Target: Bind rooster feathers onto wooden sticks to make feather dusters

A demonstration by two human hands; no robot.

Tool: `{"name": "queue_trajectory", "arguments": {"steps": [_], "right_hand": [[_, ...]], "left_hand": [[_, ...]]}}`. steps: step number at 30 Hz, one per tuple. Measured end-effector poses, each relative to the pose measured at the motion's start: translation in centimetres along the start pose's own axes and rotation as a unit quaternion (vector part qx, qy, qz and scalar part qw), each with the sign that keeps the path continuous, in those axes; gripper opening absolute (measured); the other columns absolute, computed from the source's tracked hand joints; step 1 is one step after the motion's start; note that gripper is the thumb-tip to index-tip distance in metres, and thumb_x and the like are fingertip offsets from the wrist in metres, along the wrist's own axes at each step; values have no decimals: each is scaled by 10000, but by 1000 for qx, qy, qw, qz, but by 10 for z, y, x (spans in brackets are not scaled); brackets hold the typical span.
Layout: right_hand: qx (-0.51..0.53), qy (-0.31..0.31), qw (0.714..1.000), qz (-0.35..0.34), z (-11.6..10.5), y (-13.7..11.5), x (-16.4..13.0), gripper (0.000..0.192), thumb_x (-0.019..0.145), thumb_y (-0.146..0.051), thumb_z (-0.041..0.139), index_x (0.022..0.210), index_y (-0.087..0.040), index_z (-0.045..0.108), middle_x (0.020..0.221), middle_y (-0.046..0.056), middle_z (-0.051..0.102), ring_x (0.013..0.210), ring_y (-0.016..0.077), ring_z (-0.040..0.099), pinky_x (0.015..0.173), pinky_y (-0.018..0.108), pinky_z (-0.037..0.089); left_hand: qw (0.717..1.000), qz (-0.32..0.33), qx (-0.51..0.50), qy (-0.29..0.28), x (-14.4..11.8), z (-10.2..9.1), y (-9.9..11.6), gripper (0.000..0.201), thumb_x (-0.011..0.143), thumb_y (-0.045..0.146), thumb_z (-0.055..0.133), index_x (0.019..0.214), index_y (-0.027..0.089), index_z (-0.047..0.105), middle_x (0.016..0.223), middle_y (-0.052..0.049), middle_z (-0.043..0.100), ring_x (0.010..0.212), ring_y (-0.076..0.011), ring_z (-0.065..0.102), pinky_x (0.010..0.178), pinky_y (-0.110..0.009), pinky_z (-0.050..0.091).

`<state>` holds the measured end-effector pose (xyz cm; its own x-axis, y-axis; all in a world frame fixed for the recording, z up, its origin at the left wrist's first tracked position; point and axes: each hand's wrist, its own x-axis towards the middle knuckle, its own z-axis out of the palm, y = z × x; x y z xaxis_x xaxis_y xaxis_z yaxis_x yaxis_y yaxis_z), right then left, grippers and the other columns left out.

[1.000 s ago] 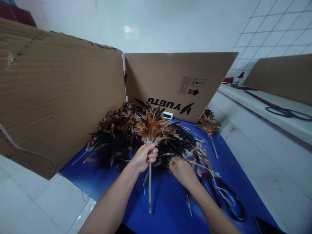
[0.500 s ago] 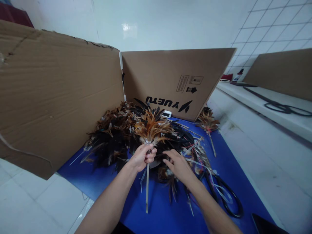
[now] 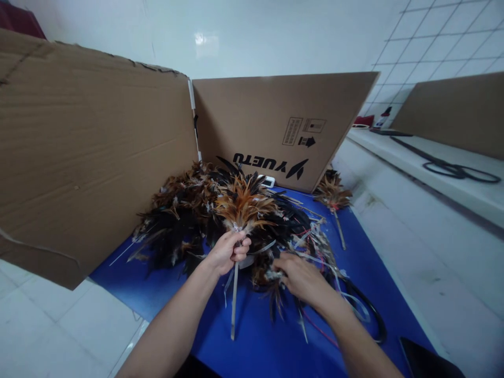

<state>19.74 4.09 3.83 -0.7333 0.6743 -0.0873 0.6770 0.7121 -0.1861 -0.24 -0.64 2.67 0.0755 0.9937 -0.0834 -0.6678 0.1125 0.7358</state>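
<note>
Right hand [image 3: 301,278] has dropped onto loose feathers [image 3: 271,273], fingers curled; left hand [image 3: 230,252] grips one orange-brown feather duster [image 3: 244,207]; second lies apart.

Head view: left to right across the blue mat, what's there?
Dark feather pile → left hand gripping an orange feather duster → right hand on loose feathers → small feather duster lying by the mat's right edge.
</note>
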Motion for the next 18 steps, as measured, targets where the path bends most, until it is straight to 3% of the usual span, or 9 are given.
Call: {"name": "queue_trajectory", "arguments": {"steps": [4,9,13,18], "right_hand": [[6,-22,1000,0,4,1,2,201,705,-69,490,726,-194,646,816,48,591,768,167,568,624,242,348],[152,17,987,-47,-22,17,-7,107,718,-153,543,705,-200,639,762,17,555,724,143,524,667,247,371],[249,31,968,-26,-38,26,-15,106,736,-263,562,693,-194,630,699,1,519,639,126,470,603,243,356],[352,18,936,13,-37,24,-15,202,758,-370,538,692,-182,567,558,-49,414,534,98,368,516,226,283]], "left_hand": [[1000,-1,2,7,0,0,-1,280,737,277,634,720,148,386,657,33,416,421,16,250,366,-114,87],[1000,-5,13,24,1,-1,-4,276,735,272,633,726,147,388,672,21,448,419,18,256,369,-115,91],[999,-9,22,34,2,0,-6,275,730,283,632,727,146,394,670,21,456,409,20,251,365,-119,82],[998,-10,41,48,1,2,-7,284,715,301,641,717,140,408,659,23,457,401,22,237,362,-125,75]]}}
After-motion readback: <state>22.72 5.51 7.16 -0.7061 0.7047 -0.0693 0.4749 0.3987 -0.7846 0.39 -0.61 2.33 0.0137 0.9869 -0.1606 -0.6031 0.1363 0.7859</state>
